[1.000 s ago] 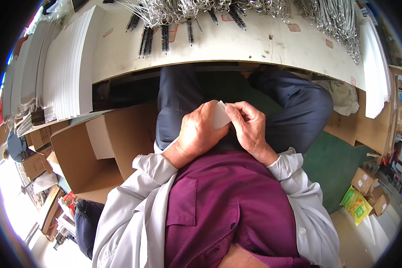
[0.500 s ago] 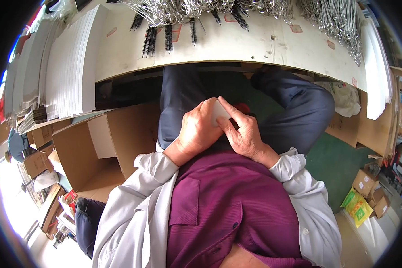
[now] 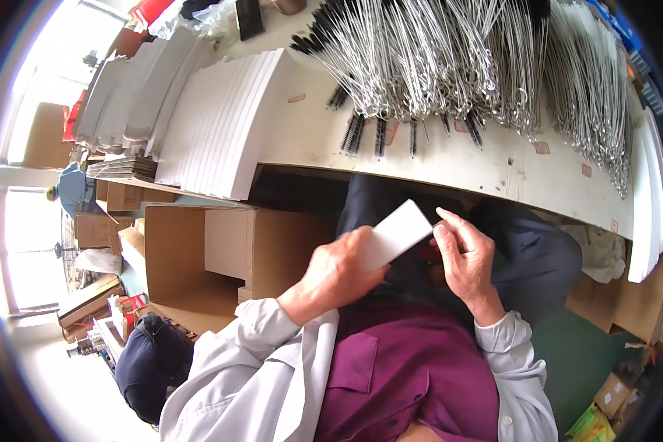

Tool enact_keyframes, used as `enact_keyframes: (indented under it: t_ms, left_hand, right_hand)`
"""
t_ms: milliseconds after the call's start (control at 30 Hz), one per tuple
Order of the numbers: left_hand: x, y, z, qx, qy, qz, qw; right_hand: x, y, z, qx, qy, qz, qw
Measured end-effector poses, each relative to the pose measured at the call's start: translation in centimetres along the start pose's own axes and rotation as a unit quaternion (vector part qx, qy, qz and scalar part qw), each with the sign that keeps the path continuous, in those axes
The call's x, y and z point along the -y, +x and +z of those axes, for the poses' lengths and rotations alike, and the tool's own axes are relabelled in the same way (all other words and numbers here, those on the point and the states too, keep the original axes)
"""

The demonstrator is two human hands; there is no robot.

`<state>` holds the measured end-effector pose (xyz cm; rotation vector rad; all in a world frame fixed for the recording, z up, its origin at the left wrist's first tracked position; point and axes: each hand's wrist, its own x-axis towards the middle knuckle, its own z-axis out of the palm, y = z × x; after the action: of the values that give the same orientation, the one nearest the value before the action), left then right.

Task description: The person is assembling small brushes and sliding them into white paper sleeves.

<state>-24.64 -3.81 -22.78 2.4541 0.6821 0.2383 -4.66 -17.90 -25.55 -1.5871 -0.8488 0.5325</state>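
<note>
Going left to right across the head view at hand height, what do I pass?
Open cardboard box → left hand → white card held by that hand → right hand, its fingertips at the card's right edge.

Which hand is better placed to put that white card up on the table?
Probably the left hand: it already grips the white card. The right hand only touches the card's edge.

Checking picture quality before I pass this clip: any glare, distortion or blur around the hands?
Head view: strong fisheye bend, so the table edge curves and the corners go black; the window side at left is blown out white; the left hand, right hand and white card between them are evenly lit and fairly sharp.
</note>
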Motion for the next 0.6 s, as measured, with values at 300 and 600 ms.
enact_keyframes:
  t_ms: [300,600]
  left_hand:
    - [7.8,9.8,-9.4,-0.152,0.188,-0.112,0.964]
    - [6.7,18.9,-10.9,-0.175,0.269,-0.070,0.944]
  right_hand:
    - [-0.2,7.1,-4.8,-0.143,-0.238,-0.199,0.940]
    - [-3.6,8.5,-5.7,-0.169,-0.272,-0.192,0.928]
